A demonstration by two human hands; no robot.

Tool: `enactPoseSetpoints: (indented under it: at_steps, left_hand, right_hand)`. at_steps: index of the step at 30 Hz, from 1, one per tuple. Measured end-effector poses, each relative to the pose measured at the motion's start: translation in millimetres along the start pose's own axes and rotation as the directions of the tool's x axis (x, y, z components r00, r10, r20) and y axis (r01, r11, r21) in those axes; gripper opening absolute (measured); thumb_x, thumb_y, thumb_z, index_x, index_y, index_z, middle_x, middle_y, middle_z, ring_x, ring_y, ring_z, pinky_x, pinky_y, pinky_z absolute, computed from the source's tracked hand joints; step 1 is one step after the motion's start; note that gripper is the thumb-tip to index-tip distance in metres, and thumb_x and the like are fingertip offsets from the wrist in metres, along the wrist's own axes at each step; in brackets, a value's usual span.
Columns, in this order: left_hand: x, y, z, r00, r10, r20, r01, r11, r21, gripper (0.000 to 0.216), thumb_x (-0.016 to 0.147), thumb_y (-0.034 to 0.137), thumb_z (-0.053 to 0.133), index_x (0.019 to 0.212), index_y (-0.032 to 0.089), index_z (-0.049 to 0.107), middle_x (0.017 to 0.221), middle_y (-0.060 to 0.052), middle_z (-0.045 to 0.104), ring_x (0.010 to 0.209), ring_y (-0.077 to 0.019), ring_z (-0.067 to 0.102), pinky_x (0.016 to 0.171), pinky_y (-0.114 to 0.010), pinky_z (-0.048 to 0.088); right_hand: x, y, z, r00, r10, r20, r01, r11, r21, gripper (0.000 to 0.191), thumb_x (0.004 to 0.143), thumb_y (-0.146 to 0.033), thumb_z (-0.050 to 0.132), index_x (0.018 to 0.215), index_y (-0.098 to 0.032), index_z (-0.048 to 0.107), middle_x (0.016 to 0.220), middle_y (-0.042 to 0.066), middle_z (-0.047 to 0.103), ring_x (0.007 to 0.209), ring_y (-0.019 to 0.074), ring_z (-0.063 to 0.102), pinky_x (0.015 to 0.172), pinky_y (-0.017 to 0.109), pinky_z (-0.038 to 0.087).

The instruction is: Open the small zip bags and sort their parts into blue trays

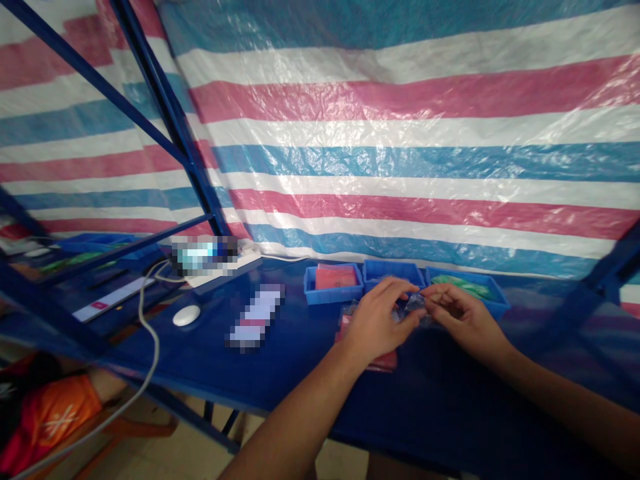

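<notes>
A small crinkled clear plastic bag (415, 303) is pinched between my two hands above the blue table. My left hand (377, 317) grips its left side, thumb and fingers curved together. From the other side, my right hand (463, 317) pinches it with thumb and index finger. What the bag contains, if anything, cannot be made out. Red flat packets (384, 362) in clear wrapping lie on the table, partly covered by my left hand and wrist. Just behind my hands stands the middle blue bin (393, 269), its contents mostly hidden.
A left blue bin (333, 295) holds red packets; a right blue bin (497, 303) holds green packets (460, 285). Further left are a white mouse (187, 315), a blurred-out flat item (256, 317) and a cable (145, 313). A striped sheet (400, 153) hangs behind.
</notes>
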State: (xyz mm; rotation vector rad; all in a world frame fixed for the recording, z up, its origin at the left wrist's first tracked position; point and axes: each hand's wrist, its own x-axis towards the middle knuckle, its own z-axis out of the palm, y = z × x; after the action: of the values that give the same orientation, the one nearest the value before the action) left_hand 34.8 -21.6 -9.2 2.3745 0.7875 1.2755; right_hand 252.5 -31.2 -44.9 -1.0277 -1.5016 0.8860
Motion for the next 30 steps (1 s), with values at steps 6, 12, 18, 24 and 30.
enactPoseSetpoints:
  at_steps: [6, 12, 18, 24, 30]
  left_hand:
    - [1, -5, -2, 0.979, 0.179, 0.095, -0.189, 0.975, 0.114, 0.029, 0.091, 0.032, 0.078, 0.119, 0.025, 0.074, 0.134, -0.008, 0.069, 0.128, -0.0263, 0.063, 0.114, -0.044, 0.05]
    - [3, -9, -3, 0.983, 0.165, 0.084, -0.175, 0.975, 0.135, 0.016, 0.102, 0.026, 0.062, 0.108, 0.021, 0.076, 0.109, -0.007, 0.078, 0.109, -0.0227, 0.069, 0.103, -0.039, 0.054]
    - [1, -5, -3, 1.0, 0.002, -0.004, -0.002, 1.0, 0.026, 0.02, 0.104, 0.032, 0.061, 0.115, 0.021, 0.073, 0.11, -0.006, 0.077, 0.104, -0.0196, 0.073, 0.099, -0.033, 0.057]
    - [2, -2, -3, 0.997, -0.08, 0.018, 0.081, 0.994, -0.08, 0.028, 0.102, 0.027, 0.063, 0.128, 0.021, 0.068, 0.107, -0.004, 0.079, 0.096, -0.0172, 0.076, 0.094, -0.03, 0.06]
    - [4, -3, -2, 0.989, -0.133, 0.057, 0.139, 0.984, -0.108, 0.031, 0.097, 0.023, 0.068, 0.128, 0.021, 0.067, 0.103, -0.003, 0.081, 0.093, -0.0161, 0.078, 0.089, -0.027, 0.061]
  right_hand:
    - [6, -2, 0, 0.995, 0.097, -0.014, -0.093, 0.979, 0.18, 0.039, 0.082, -0.05, 0.087, 0.106, -0.024, 0.07, 0.079, 0.001, 0.074, 0.068, 0.0163, 0.065, 0.062, 0.027, 0.052]
    - [2, -2, 0, 0.989, 0.098, 0.107, -0.111, 0.986, 0.126, 0.032, 0.095, -0.051, 0.074, 0.104, -0.02, 0.075, 0.081, 0.004, 0.073, 0.068, 0.0169, 0.063, 0.062, 0.029, 0.051]
    - [-1, -4, 0, 0.986, 0.076, 0.145, -0.086, 0.995, 0.06, 0.034, 0.094, -0.053, 0.074, 0.107, -0.021, 0.075, 0.083, 0.004, 0.072, 0.068, 0.0173, 0.063, 0.061, 0.03, 0.051]
    - [-3, -7, 2, 0.995, 0.043, 0.095, -0.04, 0.999, -0.03, 0.032, 0.092, -0.054, 0.076, 0.091, -0.021, 0.076, 0.077, 0.002, 0.068, 0.063, 0.0149, 0.058, 0.058, 0.029, 0.046]
    - [-1, -11, 0, 0.999, -0.023, 0.046, 0.027, 0.996, -0.087, 0.03, 0.094, -0.053, 0.074, 0.09, -0.023, 0.076, 0.072, 0.001, 0.064, 0.06, 0.0145, 0.053, 0.056, 0.029, 0.043]
